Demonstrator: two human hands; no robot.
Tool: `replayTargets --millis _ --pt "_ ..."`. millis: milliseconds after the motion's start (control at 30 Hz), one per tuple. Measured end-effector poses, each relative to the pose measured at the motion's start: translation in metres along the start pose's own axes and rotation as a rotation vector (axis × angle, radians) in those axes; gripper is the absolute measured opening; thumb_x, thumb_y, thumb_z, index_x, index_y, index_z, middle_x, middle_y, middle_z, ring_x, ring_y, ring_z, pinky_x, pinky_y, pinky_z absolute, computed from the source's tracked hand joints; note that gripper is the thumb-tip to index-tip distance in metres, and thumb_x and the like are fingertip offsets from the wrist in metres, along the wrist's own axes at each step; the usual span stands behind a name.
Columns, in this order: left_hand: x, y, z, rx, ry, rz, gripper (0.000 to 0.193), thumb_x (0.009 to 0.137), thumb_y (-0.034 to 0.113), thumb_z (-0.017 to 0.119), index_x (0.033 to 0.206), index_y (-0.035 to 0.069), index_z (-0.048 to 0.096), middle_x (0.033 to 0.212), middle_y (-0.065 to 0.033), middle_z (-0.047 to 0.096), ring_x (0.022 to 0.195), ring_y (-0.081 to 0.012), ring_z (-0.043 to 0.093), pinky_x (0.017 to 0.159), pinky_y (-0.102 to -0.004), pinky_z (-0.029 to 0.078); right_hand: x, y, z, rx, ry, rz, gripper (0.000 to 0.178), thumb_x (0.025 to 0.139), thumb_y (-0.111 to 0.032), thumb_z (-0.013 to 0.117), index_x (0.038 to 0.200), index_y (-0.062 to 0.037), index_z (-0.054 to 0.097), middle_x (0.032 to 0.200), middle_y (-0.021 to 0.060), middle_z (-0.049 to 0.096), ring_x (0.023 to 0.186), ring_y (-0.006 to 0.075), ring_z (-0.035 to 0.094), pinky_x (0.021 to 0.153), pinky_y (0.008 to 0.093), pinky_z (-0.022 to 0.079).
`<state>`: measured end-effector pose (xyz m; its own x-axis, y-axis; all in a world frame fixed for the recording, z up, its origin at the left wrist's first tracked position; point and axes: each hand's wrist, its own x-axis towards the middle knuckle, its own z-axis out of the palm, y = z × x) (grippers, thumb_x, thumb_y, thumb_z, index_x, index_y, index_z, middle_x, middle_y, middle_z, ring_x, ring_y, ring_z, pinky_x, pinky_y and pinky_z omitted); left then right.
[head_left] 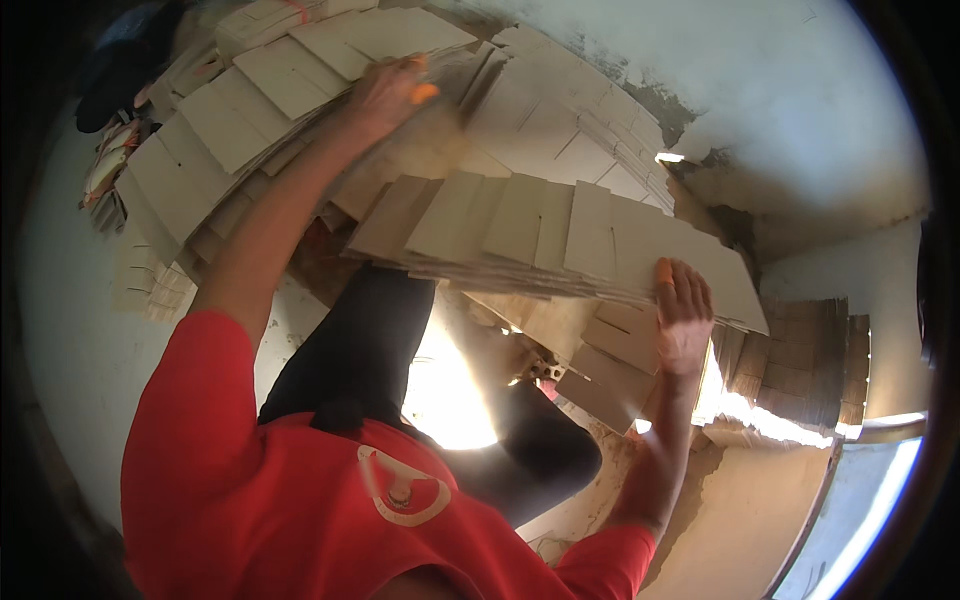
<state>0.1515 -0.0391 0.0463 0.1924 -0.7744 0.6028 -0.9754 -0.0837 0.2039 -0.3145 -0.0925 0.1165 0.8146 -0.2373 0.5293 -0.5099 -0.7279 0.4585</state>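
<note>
Slotted cardboard sheets overlap in a fanned stack (530, 225) in front of me, above my knees. At its right end my right hand (685, 310) is closed round the edge, with an orange cover on one finger. My left hand (385, 98) reaches far forward to the right end of another fanned row of cardboard sheets (225, 125). Its fingers are curled at that edge, and orange covers show on two of its digits. The undersides of both stacks, and the fingertips beneath them, are hidden.
More slotted cardboard (560, 130) is piled beyond my hands, against a stained wall (800, 110). A tall cardboard stack (805, 355) stands at the right. Loose sheets (610, 365) lie below the held stack. Bright sunlight (445, 385) falls between my knees.
</note>
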Motion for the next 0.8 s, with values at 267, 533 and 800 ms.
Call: replayTargets --millis 267,533,800 --pt "-0.051 0.212 -0.110 -0.325 -0.309 0.493 0.102 0.060 0.027 0.083 0.140 -0.002 0.028 0.132 -0.0158 0.044 0.122 -0.0303 0.045 0.095 -0.0428 0.041 0.086 -0.005 -0.065 -0.040 0.112 -0.120 0.014 0.072 -0.004 0.064 0.085 -0.0054 0.059 0.101 0.0095 0.065 0.096 0.0248 0.065 0.087 0.0406 0.051" --pt "0.022 0.210 -0.153 0.105 -0.046 0.612 0.033 0.079 -0.001 0.057 0.110 -0.006 0.050 0.088 -0.0170 0.058 0.072 -0.0226 0.056 0.055 -0.0337 0.049 0.115 0.011 -0.087 -0.265 0.368 0.123 0.041 0.083 -0.014 0.067 0.123 -0.0113 0.056 0.118 0.0082 0.060 0.114 0.0219 0.056 0.097 0.0423 0.043" --pt "0.121 0.167 -0.203 0.110 0.110 0.479 0.007 0.068 -0.007 0.053 0.072 -0.007 0.059 0.070 -0.0235 0.059 0.067 -0.0405 0.061 0.059 -0.0460 0.051 0.009 0.001 0.003 -0.090 -0.020 0.610 0.069 0.084 -0.026 0.067 0.140 -0.0047 0.033 0.130 0.0121 0.048 0.125 0.0304 0.043 0.100 0.0509 0.035"
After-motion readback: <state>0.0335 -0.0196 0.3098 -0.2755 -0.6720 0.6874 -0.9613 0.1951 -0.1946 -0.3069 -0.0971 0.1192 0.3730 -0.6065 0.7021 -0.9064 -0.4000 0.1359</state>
